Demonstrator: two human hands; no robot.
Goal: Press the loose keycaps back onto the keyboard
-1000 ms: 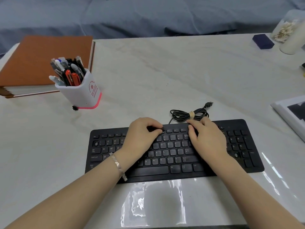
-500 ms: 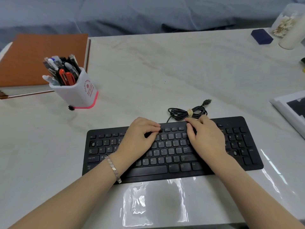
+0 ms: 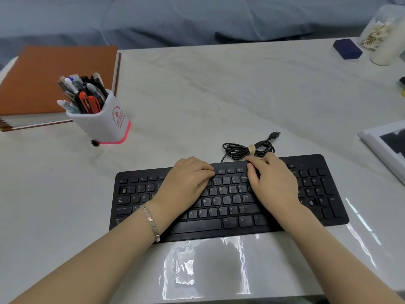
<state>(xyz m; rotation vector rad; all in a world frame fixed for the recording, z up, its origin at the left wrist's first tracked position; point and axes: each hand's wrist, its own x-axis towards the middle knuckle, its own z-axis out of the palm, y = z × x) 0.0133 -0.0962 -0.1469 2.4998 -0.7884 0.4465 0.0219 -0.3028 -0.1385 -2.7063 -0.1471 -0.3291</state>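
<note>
1. One white pen cup (image 3: 105, 122) stood far left of the keyboard (image 3: 197, 224), crammed with pens (image 3: 87, 99).
2. One clear jar (image 3: 382, 34) at the far right held cotton swabs.
3. The left hand (image 3: 186, 185) had bent fingers on the function row; any pinched keycap was hidden.
4. The right hand (image 3: 274, 185) lay flat, fingers pressing the top rows.

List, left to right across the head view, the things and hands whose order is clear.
Pen cup → left hand → right hand → blue box → swab jar.
</note>
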